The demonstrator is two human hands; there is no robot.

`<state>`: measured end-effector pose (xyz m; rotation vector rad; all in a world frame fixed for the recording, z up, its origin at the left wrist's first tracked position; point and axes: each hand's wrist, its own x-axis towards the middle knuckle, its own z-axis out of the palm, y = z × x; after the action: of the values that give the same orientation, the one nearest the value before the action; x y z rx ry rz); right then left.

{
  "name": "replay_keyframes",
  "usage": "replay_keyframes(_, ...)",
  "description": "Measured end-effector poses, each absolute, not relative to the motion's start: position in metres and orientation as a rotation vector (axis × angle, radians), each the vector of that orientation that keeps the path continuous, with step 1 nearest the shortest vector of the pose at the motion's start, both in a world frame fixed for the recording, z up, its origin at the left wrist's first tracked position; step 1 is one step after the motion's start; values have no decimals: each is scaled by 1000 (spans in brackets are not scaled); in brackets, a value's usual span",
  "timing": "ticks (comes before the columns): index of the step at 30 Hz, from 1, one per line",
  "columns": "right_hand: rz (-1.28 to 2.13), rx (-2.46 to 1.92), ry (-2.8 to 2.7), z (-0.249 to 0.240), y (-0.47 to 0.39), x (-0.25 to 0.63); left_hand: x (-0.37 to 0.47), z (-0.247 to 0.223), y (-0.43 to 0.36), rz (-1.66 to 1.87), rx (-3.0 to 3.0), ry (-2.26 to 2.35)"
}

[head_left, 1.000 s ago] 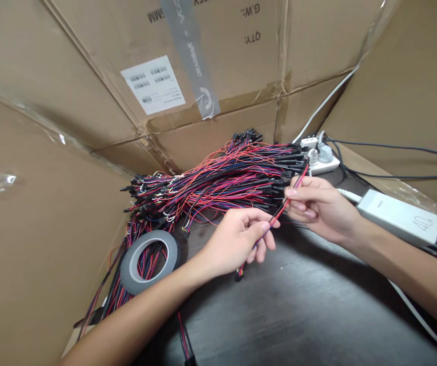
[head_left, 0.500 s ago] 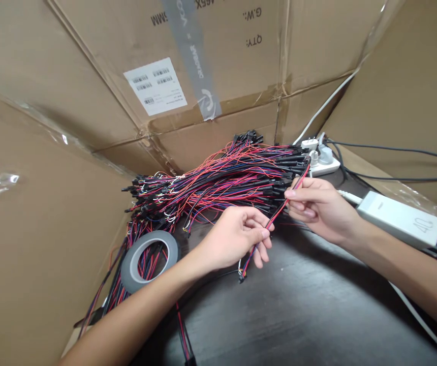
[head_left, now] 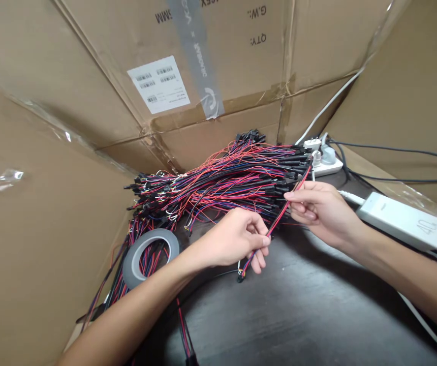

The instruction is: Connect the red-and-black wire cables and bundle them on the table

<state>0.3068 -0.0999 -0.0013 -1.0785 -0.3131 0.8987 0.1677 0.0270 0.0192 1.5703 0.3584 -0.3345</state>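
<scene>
Between my two hands runs a wire harness (head_left: 278, 220) of red, black and blue wires, stretched on a slant. My left hand (head_left: 243, 239) pinches its lower part between thumb and fingers. A small black connector with white and yellow wires dangles below that hand. Higher up, my right hand (head_left: 315, 208) grips the harness near its upper end, thumb against fingertips. Behind both hands lies a big pile of similar wire harnesses (head_left: 218, 178) with black ends. A roll of grey tape (head_left: 130, 264) rests by my left forearm, on more wires.
Cardboard walls (head_left: 241, 122) enclose the dark table (head_left: 298, 315) at the back and sides. A white power strip (head_left: 331, 166) with plugs stands at the back right. A white power box (head_left: 403, 218) with cables lies beside my right forearm. Another harness (head_left: 183, 325) reaches the front edge.
Both hands keep their grip on the harness, which now looks slightly straighter between them. The whole view has shifted a little.
</scene>
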Motion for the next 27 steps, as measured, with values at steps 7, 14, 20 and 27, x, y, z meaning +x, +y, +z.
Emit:
replay_keyframes(7, 895, -1056, -306, -3, -101, 308, 168, 21, 28, -356, 1512, 283)
replay_keyframes(14, 905, -1023, -320, -3, -101, 311, 169, 23, 29, -280, 1388, 246)
replay_keyframes(20, 909, -994, -323, -2, -100, 314, 169, 21, 26, -162, 1430, 196)
replay_keyframes(27, 928, -947, -334, -1, -101, 309, 172, 15, 18, -80, 1353, 297)
